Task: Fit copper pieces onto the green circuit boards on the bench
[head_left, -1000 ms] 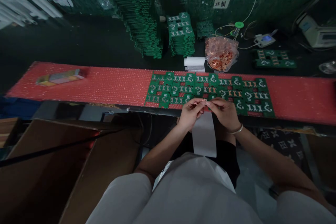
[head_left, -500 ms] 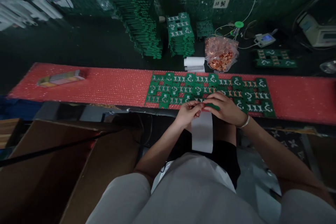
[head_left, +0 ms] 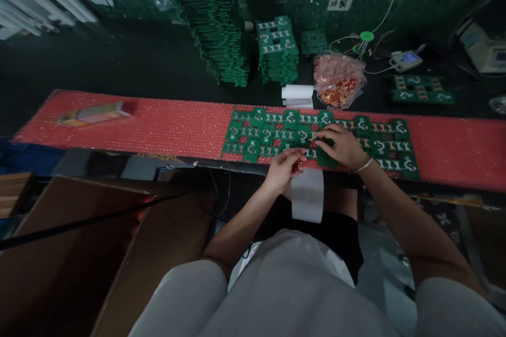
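A row of green circuit boards [head_left: 244,132] lies on a pink bubble-wrap strip [head_left: 169,118] along the table's front. My left hand [head_left: 280,169] is curled at the front edge of the boards. Small copper pieces [head_left: 297,165] show in its closed fingers, thumb and forefinger pressed together. My right hand [head_left: 343,146] reaches over the middle boards, its thumb and forefinger pinched close above one of them. Whatever sits between those fingertips is too small to make out. Copper pieces lie on some boards towards the right. Part of the boards is hidden beneath my right hand.
Behind the strip stand a tall stack of boards [head_left: 221,31], a shorter stack [head_left: 279,52] and a clear bag of copper pieces [head_left: 340,87]. More boards [head_left: 422,89] lie at the right. A wrapped packet [head_left: 95,114] rests on the strip's left. Cardboard boxes [head_left: 166,253] stand below.
My right hand has moved away from my left fingertips, slightly up and over the boards. The left hand stays near the front edge. The whole view has shifted slightly.
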Demonstrator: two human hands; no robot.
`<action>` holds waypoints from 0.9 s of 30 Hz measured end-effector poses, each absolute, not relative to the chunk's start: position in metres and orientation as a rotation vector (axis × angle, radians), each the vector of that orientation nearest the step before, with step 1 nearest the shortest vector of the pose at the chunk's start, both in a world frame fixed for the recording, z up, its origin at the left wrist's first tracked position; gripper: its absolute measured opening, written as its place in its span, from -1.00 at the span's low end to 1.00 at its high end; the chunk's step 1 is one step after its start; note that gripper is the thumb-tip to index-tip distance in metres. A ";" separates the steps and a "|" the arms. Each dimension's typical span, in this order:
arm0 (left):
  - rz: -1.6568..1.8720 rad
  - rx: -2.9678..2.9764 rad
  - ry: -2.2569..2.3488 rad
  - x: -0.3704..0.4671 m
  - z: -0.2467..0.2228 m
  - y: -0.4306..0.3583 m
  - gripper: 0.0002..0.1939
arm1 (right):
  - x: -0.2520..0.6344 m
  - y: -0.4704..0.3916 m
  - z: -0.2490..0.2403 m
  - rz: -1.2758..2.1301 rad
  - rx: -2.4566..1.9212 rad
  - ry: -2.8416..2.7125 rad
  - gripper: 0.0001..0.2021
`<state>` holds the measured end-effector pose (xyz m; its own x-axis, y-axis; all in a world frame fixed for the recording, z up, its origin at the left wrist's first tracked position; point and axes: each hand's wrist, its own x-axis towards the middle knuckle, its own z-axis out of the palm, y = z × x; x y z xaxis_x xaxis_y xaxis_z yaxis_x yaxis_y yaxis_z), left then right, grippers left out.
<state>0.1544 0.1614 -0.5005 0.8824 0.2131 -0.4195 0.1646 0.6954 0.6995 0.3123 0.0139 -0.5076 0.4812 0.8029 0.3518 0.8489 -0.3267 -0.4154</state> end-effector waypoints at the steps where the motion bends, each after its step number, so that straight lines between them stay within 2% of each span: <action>1: 0.028 0.809 0.502 0.155 -0.501 0.161 -0.61 | 0.312 0.015 -0.508 -0.105 -2.186 -1.363 -0.83; 14: 0.136 0.933 0.488 0.159 -0.502 0.158 -0.63 | 0.309 0.020 -0.517 -0.182 -2.324 -1.421 -0.76; 20: 0.166 0.973 0.488 0.162 -0.502 0.156 -0.63 | 0.305 0.016 -0.514 -0.126 -2.261 -1.425 -0.79; 27: 0.170 0.961 0.471 0.161 -0.504 0.157 -0.65 | 0.302 0.020 -0.517 -0.217 -2.374 -1.329 -0.80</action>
